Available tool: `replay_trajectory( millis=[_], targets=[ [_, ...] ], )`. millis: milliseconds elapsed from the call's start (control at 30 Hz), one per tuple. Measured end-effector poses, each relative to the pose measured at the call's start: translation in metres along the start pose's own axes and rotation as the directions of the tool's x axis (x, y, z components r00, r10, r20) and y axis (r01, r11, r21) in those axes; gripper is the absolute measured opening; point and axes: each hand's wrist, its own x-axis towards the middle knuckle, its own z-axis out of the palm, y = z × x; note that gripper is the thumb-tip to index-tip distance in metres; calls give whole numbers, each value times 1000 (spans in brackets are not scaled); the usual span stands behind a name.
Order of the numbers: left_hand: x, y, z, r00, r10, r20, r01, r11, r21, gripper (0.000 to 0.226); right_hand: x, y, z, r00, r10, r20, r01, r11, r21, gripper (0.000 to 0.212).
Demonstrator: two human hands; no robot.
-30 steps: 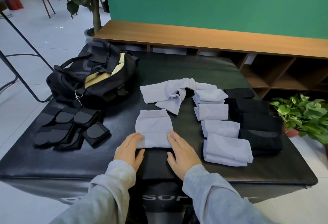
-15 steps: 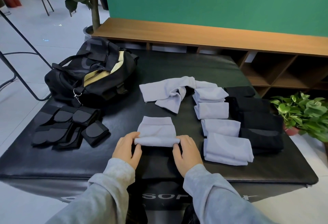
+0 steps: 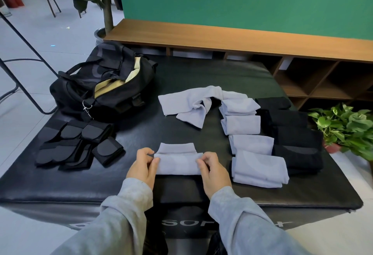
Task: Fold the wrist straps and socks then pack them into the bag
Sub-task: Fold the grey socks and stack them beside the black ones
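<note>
My left hand (image 3: 143, 166) and right hand (image 3: 212, 171) each pinch one end of the pale lilac sock (image 3: 177, 163) lying on the black padded counter (image 3: 181, 192) right in front of me; both grips are narrow, thumb against fingers, closed on the doubled near edge, which stands rolled up off the rest of the sock; the far cuff still lies flat beyond it.

Handling, as I judge it: light, soft knit, no stiffness, so it sags wherever I don't hold it; best taken at the two ends of the fold, as now, so the edge stays straight; cloth on the padded surface looks grippy, not slippery, so lift to move it instead of dragging; nothing fragile, it can be pressed flat.

Rest of the job: a loose unfolded sock pile (image 3: 191, 104) lies further back; folded lilac socks (image 3: 252, 143) sit in a column to my right, touching the folded black socks (image 3: 294, 135) beyond them; black wrist straps (image 3: 78, 145) lie at left, just in front of the open black bag (image 3: 105, 87); nothing visibly packed yet.
</note>
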Motion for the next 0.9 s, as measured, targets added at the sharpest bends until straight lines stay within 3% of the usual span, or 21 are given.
replay_trajectory(
  millis=[133, 400, 900],
  targets=[
    [-1, 3, -1, 1000, -4, 3, 4, 1000, -27, 13, -1, 3, 1, 996, -83, -34, 82, 996, -31, 18],
    [-7, 9, -6, 998, 62, 10, -61, 997, -40, 34, 3, 8, 7, 993, -116, -37, 115, 993, -20, 35],
    [16, 9, 3, 995, -88, -53, 88, 996, -16, 27, 10, 13, 10, 991, -132, -19, 130, 987, -93, 43]
  ],
)
